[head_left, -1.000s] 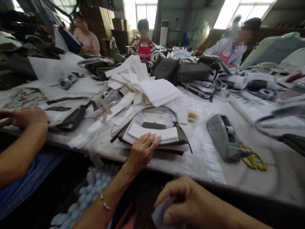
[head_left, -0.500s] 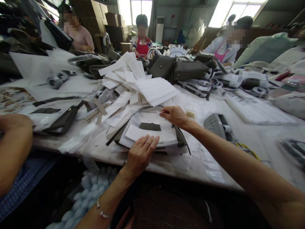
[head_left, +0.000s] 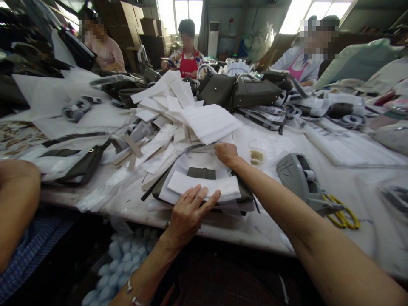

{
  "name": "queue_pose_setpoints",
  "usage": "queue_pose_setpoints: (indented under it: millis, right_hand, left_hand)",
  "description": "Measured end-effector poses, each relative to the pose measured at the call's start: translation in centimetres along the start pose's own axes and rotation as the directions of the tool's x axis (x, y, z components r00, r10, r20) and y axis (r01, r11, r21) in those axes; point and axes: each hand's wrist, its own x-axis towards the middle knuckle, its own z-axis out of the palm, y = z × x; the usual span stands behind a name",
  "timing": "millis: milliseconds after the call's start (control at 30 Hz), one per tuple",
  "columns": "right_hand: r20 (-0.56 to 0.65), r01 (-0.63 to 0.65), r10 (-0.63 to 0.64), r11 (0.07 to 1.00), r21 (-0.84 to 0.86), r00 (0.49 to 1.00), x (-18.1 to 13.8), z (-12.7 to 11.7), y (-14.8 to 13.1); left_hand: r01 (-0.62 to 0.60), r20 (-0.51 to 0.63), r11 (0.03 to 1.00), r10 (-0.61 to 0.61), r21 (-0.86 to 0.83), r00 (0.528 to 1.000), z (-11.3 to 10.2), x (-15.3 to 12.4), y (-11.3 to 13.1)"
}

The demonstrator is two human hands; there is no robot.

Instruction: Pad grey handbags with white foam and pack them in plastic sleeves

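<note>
A dark olive handbag [head_left: 245, 192] lies in front of me at the table's near edge, partly covered with thin white wrapping. Across its lower half rests a white foam strip [head_left: 219, 187]. My left hand [head_left: 189, 212] lies on the near edge of that strip, fingers stretched out. At the far side of the bag, my right hand [head_left: 225, 154] is closed with its fingers curled under. The bag's wrapped strap [head_left: 188, 149] runs up to it. Whatever those fingers hold is hidden. A dark tab [head_left: 201, 173] shows between the wrapping and the strip.
Beyond the bag rises a pile of white foam sheets [head_left: 208, 121]. To the right are a small clear tray [head_left: 256, 155], a grey tape dispenser [head_left: 295, 174] and yellow-handled scissors [head_left: 342, 216]. Another bag [head_left: 81, 168] lies left, near a co-worker's arm [head_left: 19, 199]. Several people work across the table.
My right hand has drawn in slightly and its fingers have curled from a pinch into a closed hand. The left hand stays on the foam strip, its thumb spread wider.
</note>
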Motion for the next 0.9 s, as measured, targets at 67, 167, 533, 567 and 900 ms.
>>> queue_pose_setpoints:
  millis: [67, 167, 533, 567, 900]
  right_hand:
    - [-0.055, -0.011, 0.012, 1.000, 0.019, 0.998, 0.2, -0.8, 0.3]
    - [-0.150, -0.010, 0.016, 0.999, 0.041, 0.989, -0.8, -3.1, 1.2]
    - [0.129, 0.387, -0.511, 0.772, 0.504, 0.850, -11.5, -5.6, 1.6]
    - [0.153, 0.333, -0.475, 0.778, 0.533, 0.867, -11.2, -5.4, 1.7]
    - [0.191, -0.181, 0.052, 0.625, 0.759, 0.980, -12.1, -4.5, 9.1]
  left_hand:
    - [0.001, 0.003, 1.000, -0.001, 0.003, 1.000, -0.1, 0.1, 0.0]
    - [0.004, 0.005, 1.000, -0.004, -0.002, 1.000, -0.2, 0.2, 0.0]
    - [0.002, 0.016, 1.000, -0.002, 0.000, 1.000, -0.2, 0.1, 0.0]
    - [0.004, 0.012, 1.000, -0.004, -0.001, 1.000, -0.2, 0.2, -0.1]
    - [0.122, -0.108, 0.971, -0.146, -0.203, 0.983, -2.7, 0.3, -2.8]
